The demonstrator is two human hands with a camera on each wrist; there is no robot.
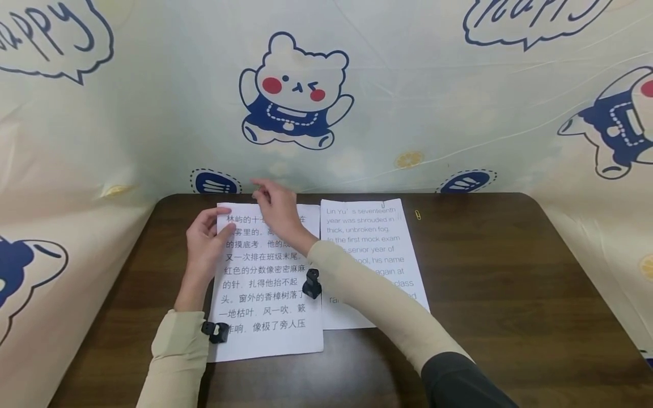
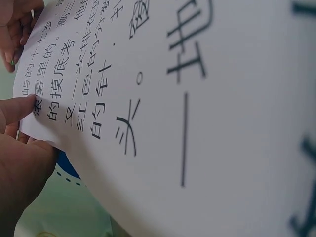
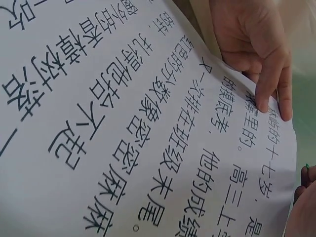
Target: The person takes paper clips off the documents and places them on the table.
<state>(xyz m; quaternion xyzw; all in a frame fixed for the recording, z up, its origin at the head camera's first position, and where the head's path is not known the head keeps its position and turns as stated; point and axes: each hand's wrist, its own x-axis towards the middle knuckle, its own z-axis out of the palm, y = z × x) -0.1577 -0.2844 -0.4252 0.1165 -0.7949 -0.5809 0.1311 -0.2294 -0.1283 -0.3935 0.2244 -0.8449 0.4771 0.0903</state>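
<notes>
My left hand grips the upper left corner of a white sheet with printed Chinese text, thumb on its face and fingers behind. In the left wrist view the sheet bends up off the table. Just beyond the sheet's top edge, my right hand pinches a green paper clip between thumb and fingertips. Only a tiny green end of the clip shows; the fingers hide the rest. The right forearm crosses over a second sheet, with English text, lying to the right.
A paper clip sits on the English sheet's top edge. A yellow paper clip lies on the brown wooden table to its right. Behind the table's far edge hangs a cartoon-print cloth.
</notes>
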